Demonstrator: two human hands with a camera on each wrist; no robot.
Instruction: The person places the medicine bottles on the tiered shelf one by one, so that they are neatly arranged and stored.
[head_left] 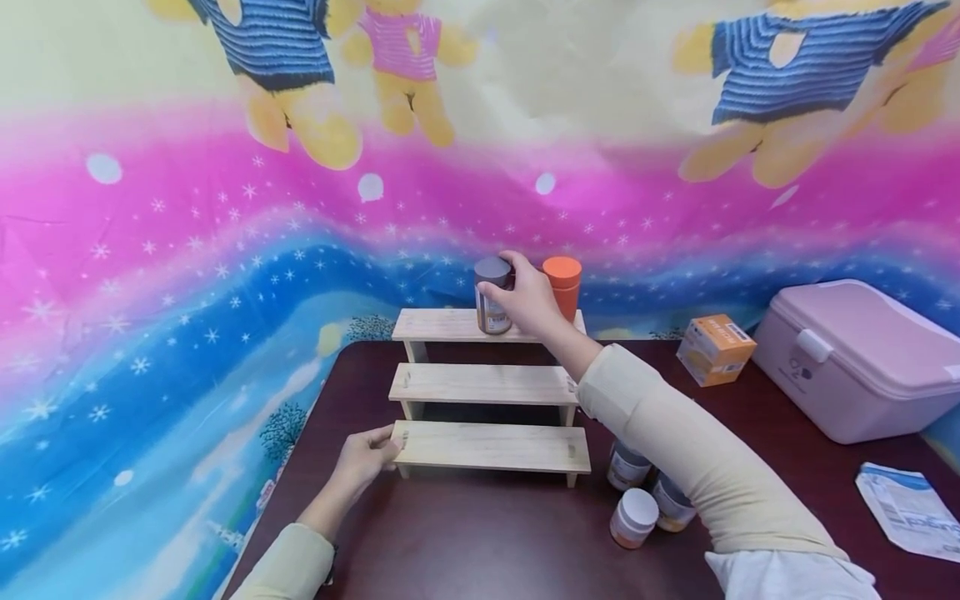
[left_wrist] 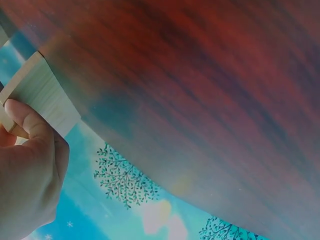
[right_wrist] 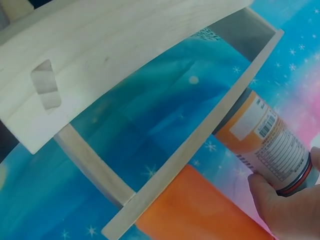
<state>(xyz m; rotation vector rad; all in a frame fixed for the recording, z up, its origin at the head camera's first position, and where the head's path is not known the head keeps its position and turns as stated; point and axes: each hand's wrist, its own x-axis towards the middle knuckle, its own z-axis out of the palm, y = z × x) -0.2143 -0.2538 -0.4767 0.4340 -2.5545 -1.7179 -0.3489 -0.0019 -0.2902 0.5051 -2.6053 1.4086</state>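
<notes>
My right hand [head_left: 534, 297] grips a grey-lidded bottle [head_left: 493, 310] by its upper part, on the top step of a three-step wooden rack [head_left: 487, 383]. In the right wrist view the label of this bottle [right_wrist: 267, 140] shows a barcode, and thumb and fingers hold its lid end. Just right of it on the same step stands an orange canister [head_left: 564, 279], partly behind my hand. At the rack's lower left, my left hand [head_left: 363, 458] pinches the end of the bottom step; the left wrist view shows the thumb on that board [left_wrist: 47, 95].
Several jars, one a white-lidded jar [head_left: 634, 517], stand right of the rack, partly under my right forearm. Farther right are an orange box [head_left: 716, 350], a pink lidded case [head_left: 862, 358] and a white-blue packet [head_left: 907, 510]. A printed cloth [head_left: 187, 275] hangs behind the dark table [head_left: 480, 533].
</notes>
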